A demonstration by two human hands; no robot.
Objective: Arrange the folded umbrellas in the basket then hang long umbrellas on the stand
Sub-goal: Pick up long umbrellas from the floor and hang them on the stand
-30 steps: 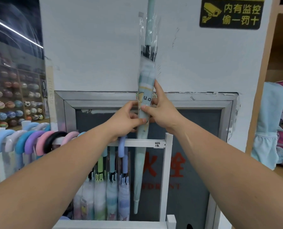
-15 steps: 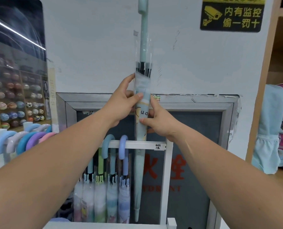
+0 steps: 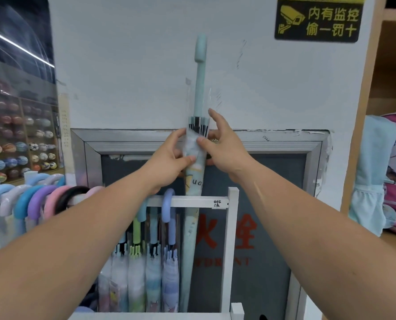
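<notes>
Both my arms are stretched fwd and up, bare forearms coming in from the lower corners and meeting near the middle. My left hand [image 3: 169,158] is closed, thumb in front and fingers wrapped behind what it holds, wrist bent a bit upward. My right hand [image 3: 222,146] is just beside it, approx. same height; thumb presses on the front, index finger is lifted and pointing up, other fingers half curled, not fully closed.

Mint-green long umbrella [image 3: 193,227] with a yellow print; white stand [image 3: 229,239]; pastel blue, lilac, pink and black hooked handles [image 3: 37,199]; black-and-yellow sign [image 3: 317,18].
</notes>
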